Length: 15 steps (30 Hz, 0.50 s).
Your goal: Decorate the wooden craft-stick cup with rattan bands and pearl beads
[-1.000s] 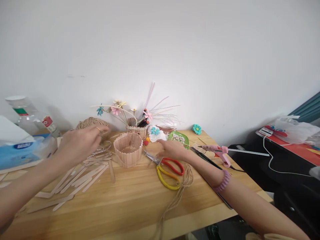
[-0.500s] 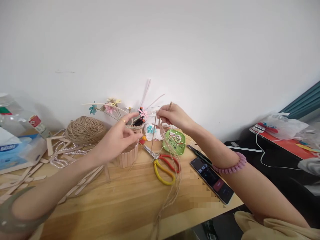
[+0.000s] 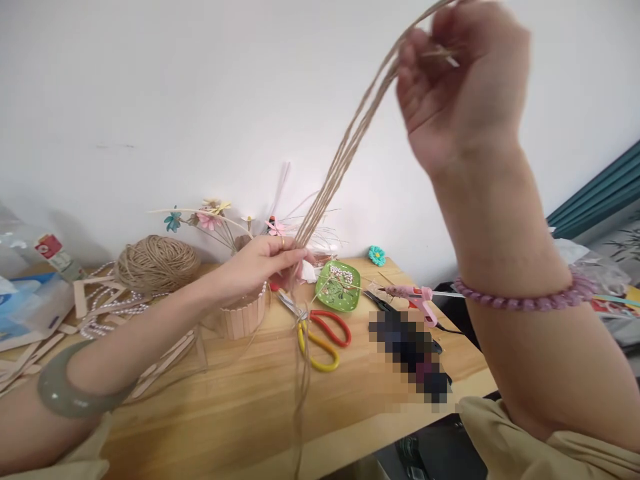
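A bundle of jute strands point(image 3: 345, 143) runs taut on a slant between the two hands, high at the right and low at the left. The right hand point(image 3: 463, 83) is lifted well above the counter point(image 3: 240, 407), its fingers point(image 3: 415, 87) curled shut around the upper end of the strands. The left hand point(image 3: 260, 263) sits low, just over the counter's far side, its fingers point(image 3: 287, 257) pinched closed on the same bundle; below that grip the loose ends hang down past the counter's front edge. A pale green bangle point(image 3: 67, 393) circles the left wrist and a purple bead bracelet point(image 3: 525, 297) the right.

Directly behind and under the left hand stands a small basket of wooden sticks point(image 3: 245, 317). Just right of it lie scissors point(image 3: 320, 333) with one red and one yellow handle, and beyond them a green dish point(image 3: 337, 287) with a floral pattern. A pink glue gun point(image 3: 417, 300) rests near the counter's right end, beside a blurred dark object. To the left, a ball of twine point(image 3: 157, 263) sits against the wall, with a string of pearl beads point(image 3: 107, 310) and loose craft sticks point(image 3: 165, 357) spread in front of it. Paper flowers on thin stems point(image 3: 210, 217) fan out behind the basket.
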Each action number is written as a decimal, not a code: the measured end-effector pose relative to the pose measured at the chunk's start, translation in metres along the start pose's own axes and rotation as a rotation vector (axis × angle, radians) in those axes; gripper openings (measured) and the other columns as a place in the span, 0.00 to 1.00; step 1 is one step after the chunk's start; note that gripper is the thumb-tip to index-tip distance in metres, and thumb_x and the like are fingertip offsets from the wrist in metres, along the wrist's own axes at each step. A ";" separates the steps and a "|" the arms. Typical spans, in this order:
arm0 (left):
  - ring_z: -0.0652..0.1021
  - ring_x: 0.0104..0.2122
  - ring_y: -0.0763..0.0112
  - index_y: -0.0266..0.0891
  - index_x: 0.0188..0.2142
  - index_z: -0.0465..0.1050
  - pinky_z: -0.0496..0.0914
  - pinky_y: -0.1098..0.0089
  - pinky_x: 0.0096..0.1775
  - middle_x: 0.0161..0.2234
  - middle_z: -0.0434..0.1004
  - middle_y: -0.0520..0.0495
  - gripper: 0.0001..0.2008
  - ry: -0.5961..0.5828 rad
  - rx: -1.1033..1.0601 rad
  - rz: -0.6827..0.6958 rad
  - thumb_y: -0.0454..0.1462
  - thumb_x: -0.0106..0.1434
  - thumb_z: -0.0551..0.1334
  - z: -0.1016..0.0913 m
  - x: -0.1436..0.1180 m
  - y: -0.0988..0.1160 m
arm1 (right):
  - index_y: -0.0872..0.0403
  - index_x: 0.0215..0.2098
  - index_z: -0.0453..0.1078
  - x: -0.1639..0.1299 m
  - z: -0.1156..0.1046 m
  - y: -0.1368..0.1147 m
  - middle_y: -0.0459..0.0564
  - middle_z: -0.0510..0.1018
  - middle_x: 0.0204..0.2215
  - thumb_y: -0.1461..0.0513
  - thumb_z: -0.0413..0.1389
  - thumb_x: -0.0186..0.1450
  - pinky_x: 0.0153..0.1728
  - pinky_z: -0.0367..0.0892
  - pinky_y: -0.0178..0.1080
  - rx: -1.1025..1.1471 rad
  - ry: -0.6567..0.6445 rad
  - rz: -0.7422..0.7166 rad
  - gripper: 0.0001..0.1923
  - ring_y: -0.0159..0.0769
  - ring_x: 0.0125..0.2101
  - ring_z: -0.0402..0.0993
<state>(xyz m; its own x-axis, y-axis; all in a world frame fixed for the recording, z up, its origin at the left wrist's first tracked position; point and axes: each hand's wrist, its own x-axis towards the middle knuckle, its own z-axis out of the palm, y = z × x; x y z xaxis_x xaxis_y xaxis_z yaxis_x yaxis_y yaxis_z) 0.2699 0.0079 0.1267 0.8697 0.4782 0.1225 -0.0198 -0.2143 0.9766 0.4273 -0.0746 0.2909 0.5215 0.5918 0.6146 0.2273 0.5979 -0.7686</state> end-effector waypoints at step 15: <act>0.76 0.38 0.69 0.42 0.35 0.77 0.71 0.69 0.41 0.35 0.77 0.51 0.08 0.146 0.123 0.411 0.38 0.55 0.65 0.015 -0.005 0.052 | 0.58 0.28 0.67 -0.085 -0.054 0.060 0.42 0.68 0.19 0.65 0.53 0.62 0.26 0.66 0.30 -0.208 -0.567 0.507 0.05 0.25 0.21 0.68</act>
<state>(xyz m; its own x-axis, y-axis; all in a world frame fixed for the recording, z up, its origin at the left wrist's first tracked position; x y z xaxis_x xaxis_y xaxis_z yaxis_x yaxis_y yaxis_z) 0.2721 -0.0179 0.1747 0.7233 0.4451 0.5280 -0.2823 -0.5072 0.8143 0.4407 -0.1179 0.1833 0.1162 0.9842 0.1334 0.2525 0.1006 -0.9623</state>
